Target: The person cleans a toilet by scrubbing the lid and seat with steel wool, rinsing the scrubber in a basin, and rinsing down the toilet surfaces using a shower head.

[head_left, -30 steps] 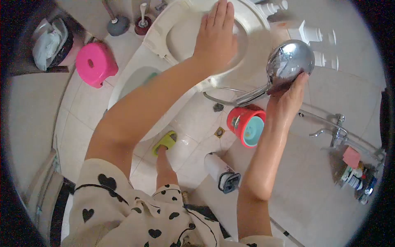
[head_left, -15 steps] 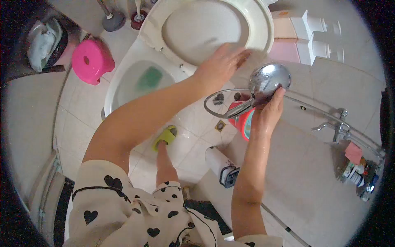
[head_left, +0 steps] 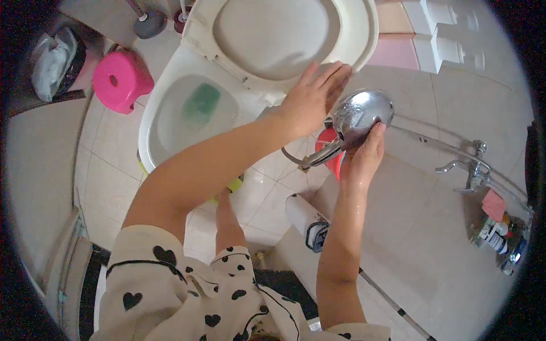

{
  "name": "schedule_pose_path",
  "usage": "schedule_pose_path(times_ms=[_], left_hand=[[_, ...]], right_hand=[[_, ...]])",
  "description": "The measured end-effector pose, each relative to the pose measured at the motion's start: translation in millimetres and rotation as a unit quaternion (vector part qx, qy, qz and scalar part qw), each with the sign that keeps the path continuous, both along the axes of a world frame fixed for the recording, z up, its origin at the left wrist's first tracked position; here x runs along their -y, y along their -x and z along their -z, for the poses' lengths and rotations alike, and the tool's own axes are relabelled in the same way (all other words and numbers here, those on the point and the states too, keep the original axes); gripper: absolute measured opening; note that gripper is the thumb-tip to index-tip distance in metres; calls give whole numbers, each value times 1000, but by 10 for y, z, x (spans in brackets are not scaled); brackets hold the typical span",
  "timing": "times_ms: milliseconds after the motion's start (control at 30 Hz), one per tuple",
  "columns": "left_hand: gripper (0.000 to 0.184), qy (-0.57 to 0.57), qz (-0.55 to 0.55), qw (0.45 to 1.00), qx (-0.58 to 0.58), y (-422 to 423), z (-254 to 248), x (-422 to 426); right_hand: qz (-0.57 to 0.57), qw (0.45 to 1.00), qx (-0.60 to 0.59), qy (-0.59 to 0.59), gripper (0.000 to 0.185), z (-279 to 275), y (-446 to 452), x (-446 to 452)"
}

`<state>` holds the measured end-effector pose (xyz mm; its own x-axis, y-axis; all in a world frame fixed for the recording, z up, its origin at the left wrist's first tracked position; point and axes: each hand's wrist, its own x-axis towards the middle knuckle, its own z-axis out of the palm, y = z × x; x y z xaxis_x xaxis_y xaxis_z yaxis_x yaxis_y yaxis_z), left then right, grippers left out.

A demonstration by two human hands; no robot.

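Observation:
A chrome shower head point(head_left: 364, 113) is gripped in my right hand point(head_left: 364, 156), its round head upward and its handle slanting down to the left. Water drops glisten on its surface and on my right forearm. Beside it, my left hand point(head_left: 315, 99) is open with the fingers stretched out, near the edge of the raised toilet seat point(head_left: 348, 34); I cannot tell if they touch. Below my left arm is the toilet bowl point(head_left: 156, 136), which has a green patch point(head_left: 202, 102) inside. A hose curves from the shower head's handle, partly behind my left hand.
A pink stool point(head_left: 128, 88) stands left of the toilet, near a plunger point(head_left: 149, 24). A red bucket point(head_left: 327, 149) sits partly behind the shower head. On the right wall are a chrome tap point(head_left: 472, 167) and several bottles. A white bin-like container point(head_left: 304, 213) lies below my hands.
My left hand has shifted slightly right and down, closer to the shower head, and its fingers show more clearly. The shower head sits a little further left in view.

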<state>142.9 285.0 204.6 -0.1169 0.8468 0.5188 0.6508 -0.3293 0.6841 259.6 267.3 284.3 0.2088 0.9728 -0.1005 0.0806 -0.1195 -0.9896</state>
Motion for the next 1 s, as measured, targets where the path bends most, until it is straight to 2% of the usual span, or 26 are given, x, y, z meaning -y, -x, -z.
schedule_pose_path(times_ms=[67, 167, 267, 367, 467, 567, 667, 767, 867, 967, 1000], left_hand=[[46, 4, 13, 998, 66, 108, -89, -19], [40, -44, -46, 991, -117, 192, -21, -105], [37, -15, -86, 990, -108, 185, -9, -93], [36, 14, -43, 999, -14, 94, -87, -108], [35, -9, -25, 998, 49, 44, -93, -108], [42, -11, -37, 990, -134, 186, 90, -52], [51, 70, -64, 990, -106, 70, 51, 94], [65, 112, -67, 990, 59, -273, 248, 185], [76, 75, -71, 965, 242, -497, 155, 188], [82, 110, -53, 942, 314, -545, 8, 154], [83, 90, -55, 947, 304, -590, 59, 120]], right_hand=[[-13, 1000, 18, 5, 40, 25, -58, 6], [-20, 1000, 6, -9, 40, -6, -41, -22], [6, 999, -13, -31, 39, -49, -3, -68], [-17, 999, -34, -33, 38, -59, -9, -81], [-19, 996, -79, -22, 37, -4, 13, -74], [-25, 997, -76, -20, 36, -19, 29, -45], [-34, 998, -55, -7, 35, 50, -113, -36], [-23, 999, -38, 3, 35, 77, -103, 49], [-7, 999, -42, -8, 36, 169, -94, 91], [-12, 999, -41, -7, 38, 209, -151, 83], [-22, 999, -22, 3, 38, 189, -174, 75]])
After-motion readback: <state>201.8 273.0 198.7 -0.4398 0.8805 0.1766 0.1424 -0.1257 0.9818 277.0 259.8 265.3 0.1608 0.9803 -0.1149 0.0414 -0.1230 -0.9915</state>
